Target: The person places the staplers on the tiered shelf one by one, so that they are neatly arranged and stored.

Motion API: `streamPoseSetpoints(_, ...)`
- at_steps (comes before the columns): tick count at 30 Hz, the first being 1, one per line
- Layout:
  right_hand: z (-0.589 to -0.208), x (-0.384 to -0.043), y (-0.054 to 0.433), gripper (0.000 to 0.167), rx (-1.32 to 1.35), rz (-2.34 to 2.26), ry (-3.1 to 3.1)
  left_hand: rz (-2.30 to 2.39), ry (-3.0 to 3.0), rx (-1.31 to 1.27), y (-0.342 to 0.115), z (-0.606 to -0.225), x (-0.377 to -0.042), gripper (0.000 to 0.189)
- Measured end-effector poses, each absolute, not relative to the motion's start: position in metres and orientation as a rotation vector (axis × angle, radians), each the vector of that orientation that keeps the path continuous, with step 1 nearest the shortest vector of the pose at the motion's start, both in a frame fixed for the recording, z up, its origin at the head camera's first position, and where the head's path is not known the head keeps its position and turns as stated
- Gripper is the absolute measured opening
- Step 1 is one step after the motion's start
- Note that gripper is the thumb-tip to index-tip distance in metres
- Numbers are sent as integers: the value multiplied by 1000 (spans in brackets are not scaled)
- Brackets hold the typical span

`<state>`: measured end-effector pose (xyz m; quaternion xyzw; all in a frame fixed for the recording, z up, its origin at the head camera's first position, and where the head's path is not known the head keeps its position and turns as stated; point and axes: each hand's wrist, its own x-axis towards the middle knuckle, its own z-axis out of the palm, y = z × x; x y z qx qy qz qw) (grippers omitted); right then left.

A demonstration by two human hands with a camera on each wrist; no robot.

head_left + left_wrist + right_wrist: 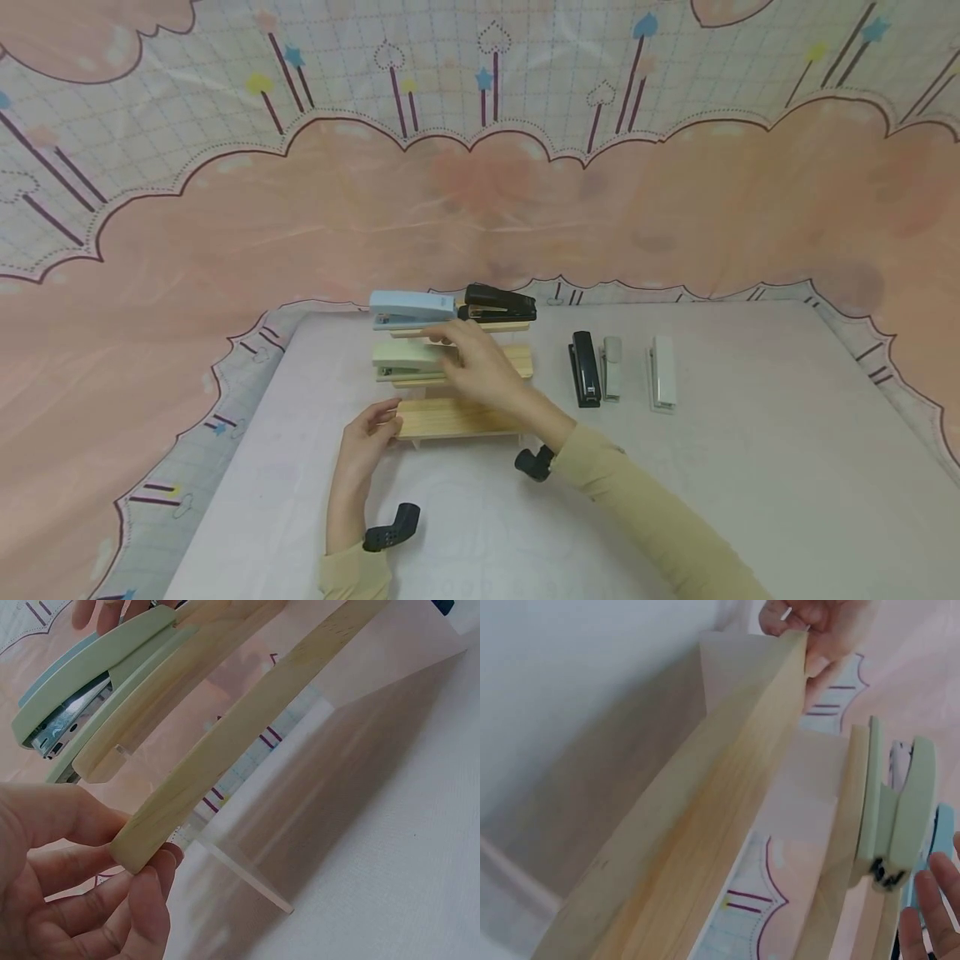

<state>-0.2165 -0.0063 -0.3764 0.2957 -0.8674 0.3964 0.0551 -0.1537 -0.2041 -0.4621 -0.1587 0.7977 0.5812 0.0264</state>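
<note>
A tiered stand with wooden shelves and clear supports stands on the table; my left hand [362, 446] pinches the left end of its lowest shelf [442, 417]. On the middle shelf [519, 360] sits a pale green stapler [405, 357]. My right hand [480, 367] is over that shelf by the stapler's right end, its fingers [930, 900] loosely extended; whether they touch the stapler I cannot tell. A light blue stapler [412, 305] and a black stapler [501, 303] stand side by side on the top shelf. The lowest shelf carries nothing in its visible part.
Right of the stand, a black stapler [585, 369], a small grey-green stapler [612, 368] and a white stapler [663, 373] lie in a row on the white table [750, 467]. A patterned cloth [600, 217] hangs behind the table. Each wrist wears a black camera.
</note>
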Motion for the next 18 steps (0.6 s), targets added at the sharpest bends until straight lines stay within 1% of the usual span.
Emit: streamPoseSetpoints(18,-383,-204,59,33,780,1225,-2536,1804,2477,-485,-205,-464,-154,39)
